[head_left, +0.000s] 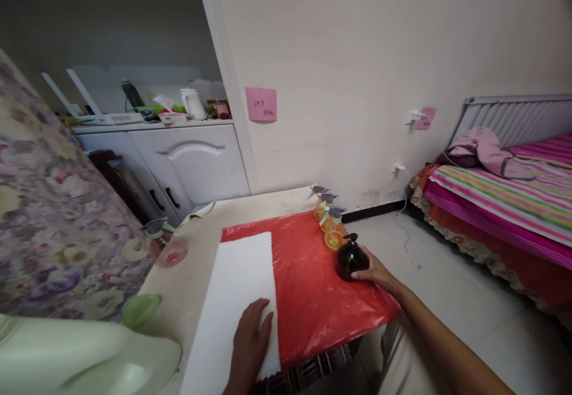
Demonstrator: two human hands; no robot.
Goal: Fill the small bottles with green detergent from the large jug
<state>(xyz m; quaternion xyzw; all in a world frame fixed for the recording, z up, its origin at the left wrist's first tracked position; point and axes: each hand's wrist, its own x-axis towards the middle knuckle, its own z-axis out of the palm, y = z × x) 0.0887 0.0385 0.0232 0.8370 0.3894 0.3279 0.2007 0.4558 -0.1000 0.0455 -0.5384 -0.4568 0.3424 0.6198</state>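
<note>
My right hand (pixel 374 271) grips a dark round pump bottle (pixel 350 257) standing on a red plastic sheet (pixel 308 282) near the table's right edge. My left hand (pixel 251 338) lies flat on a white cloth (pixel 236 299) spread over the left part of the red sheet. Three orange spray bottles (pixel 329 221) with grey triggers stand in a row just behind the dark bottle.
A pink spray bottle (pixel 166 247) and a green lid (pixel 140 310) sit on the table's left side, beside a large pale green jug (pixel 84 356). A floral-covered object (pixel 53 216) stands left. White cabinets (pixel 192 162) are behind, a striped bed (pixel 504 198) is right.
</note>
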